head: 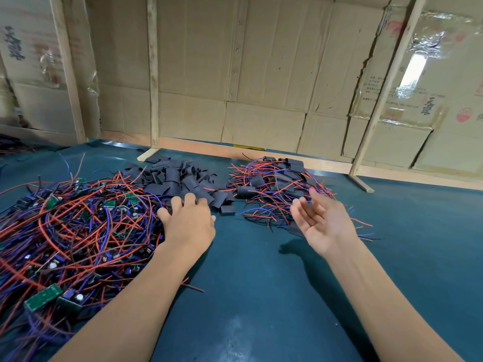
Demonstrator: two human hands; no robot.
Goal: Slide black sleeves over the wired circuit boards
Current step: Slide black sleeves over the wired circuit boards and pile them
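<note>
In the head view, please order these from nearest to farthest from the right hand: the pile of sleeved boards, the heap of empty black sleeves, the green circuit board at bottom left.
From the right hand:
1. Pile of sleeved boards with red and blue wires, directly beyond its fingers.
2. Heap of empty black sleeves, to its left, by the left hand.
3. Green circuit board, far left, near corner.

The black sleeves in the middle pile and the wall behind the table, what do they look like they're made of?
Black sleeves: probably matte flexible plastic or rubber tubing; flattened, creased, with open ends. Wall: corrugated cardboard by its look, tan, creased and torn, held by bare wooden strips.
</note>
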